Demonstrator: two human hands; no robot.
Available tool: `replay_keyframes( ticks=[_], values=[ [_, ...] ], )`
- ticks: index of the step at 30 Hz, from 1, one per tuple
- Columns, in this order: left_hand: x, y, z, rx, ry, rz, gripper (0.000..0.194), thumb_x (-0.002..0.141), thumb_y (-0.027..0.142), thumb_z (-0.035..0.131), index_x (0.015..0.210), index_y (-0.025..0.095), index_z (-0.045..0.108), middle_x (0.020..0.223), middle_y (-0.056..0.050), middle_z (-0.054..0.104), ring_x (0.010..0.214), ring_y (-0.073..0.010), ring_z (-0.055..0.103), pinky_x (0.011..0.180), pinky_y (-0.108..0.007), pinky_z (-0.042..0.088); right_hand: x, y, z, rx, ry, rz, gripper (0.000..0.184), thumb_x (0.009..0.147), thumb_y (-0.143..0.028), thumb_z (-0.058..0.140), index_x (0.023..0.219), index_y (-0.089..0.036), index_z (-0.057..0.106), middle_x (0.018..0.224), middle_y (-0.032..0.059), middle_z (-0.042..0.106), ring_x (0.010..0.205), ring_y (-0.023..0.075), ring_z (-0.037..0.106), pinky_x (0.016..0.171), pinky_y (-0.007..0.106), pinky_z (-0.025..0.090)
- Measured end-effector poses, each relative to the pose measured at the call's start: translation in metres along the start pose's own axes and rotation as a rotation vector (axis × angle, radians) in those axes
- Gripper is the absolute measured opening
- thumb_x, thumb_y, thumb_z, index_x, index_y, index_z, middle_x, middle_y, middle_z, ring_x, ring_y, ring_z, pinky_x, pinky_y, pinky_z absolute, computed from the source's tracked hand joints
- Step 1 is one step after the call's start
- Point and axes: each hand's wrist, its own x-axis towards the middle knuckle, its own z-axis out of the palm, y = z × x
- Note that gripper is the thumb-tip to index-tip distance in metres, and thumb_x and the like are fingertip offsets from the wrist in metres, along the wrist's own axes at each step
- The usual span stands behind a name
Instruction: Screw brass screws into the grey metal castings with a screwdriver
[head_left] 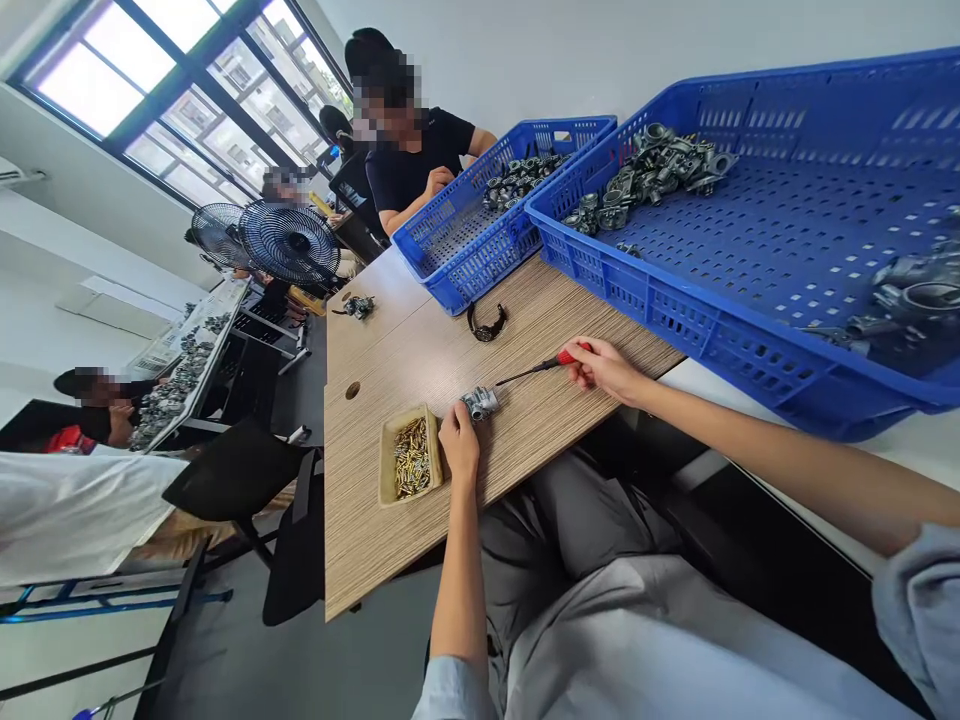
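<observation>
Wood-grain table [420, 350], workshop room with windows behind. Left hand [459, 440] is closed around a small grey metal carburetor body [480, 403], held down on the table near its front edge. Right hand [604, 368] is closed on the red handle of a screwdriver [536, 369], with the shaft tip set against the part. The step in hand is judged to be driving or loosening a screw; a steady hold and axial pressure are called for next. A tan tray of brass fittings [410, 458] lies just beside the left hand. A black wristwatch [487, 323] and blue crates [750, 240] sit beyond; open table is left between.
</observation>
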Motion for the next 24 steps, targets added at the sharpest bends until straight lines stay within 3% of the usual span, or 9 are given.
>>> replay_keyframes(
  ticks=[6,10,15,19,24],
  values=[
    [0.012,-0.007,0.004,-0.084,-0.044,-0.190,0.063,0.111,0.070,0.043,0.070,0.024,0.058,0.065,-0.004,0.064,0.066,-0.0200,0.058,0.065,-0.030,0.039,0.000,-0.001,0.000,0.017,0.012,0.014,0.067,0.077,-0.081,0.092,0.094,-0.023,0.064,0.067,0.0002,0.068,0.053,0.0123,0.055,0.048,0.024,0.044],
    [0.021,-0.013,0.001,-0.442,-0.013,-0.325,0.060,0.108,0.075,0.044,0.080,0.024,0.056,0.062,0.002,0.056,0.053,-0.0147,0.048,0.054,-0.027,0.036,0.000,-0.002,0.001,0.035,0.015,0.015,0.068,0.074,-0.081,0.094,0.093,-0.023,0.063,0.067,0.0001,0.068,0.054,0.0120,0.055,0.048,0.023,0.042],
    [0.023,-0.014,-0.007,-0.812,0.000,-0.343,0.049,0.105,0.071,0.058,0.089,0.025,0.051,0.067,0.006,0.051,0.051,-0.0101,0.043,0.052,-0.023,0.037,-0.001,-0.002,0.001,0.023,0.012,0.017,0.068,0.074,-0.082,0.093,0.092,-0.022,0.067,0.067,0.0005,0.067,0.053,0.0115,0.053,0.048,0.024,0.042],
    [0.018,-0.011,-0.006,-0.775,0.006,-0.301,0.048,0.106,0.070,0.057,0.091,0.025,0.051,0.069,0.005,0.054,0.053,-0.0107,0.045,0.052,-0.023,0.039,-0.002,-0.002,0.000,0.009,0.008,0.012,0.061,0.080,-0.077,0.091,0.092,-0.022,0.067,0.068,0.0011,0.067,0.054,0.0121,0.054,0.049,0.024,0.042],
    [0.011,-0.010,0.001,-0.540,0.040,-0.269,0.063,0.107,0.080,0.043,0.085,0.023,0.057,0.065,0.001,0.058,0.056,-0.0144,0.050,0.055,-0.026,0.039,-0.002,-0.003,-0.001,0.003,-0.008,0.006,0.061,0.081,-0.078,0.091,0.090,-0.022,0.067,0.067,0.0009,0.067,0.054,0.0116,0.054,0.049,0.023,0.042]
  ],
)
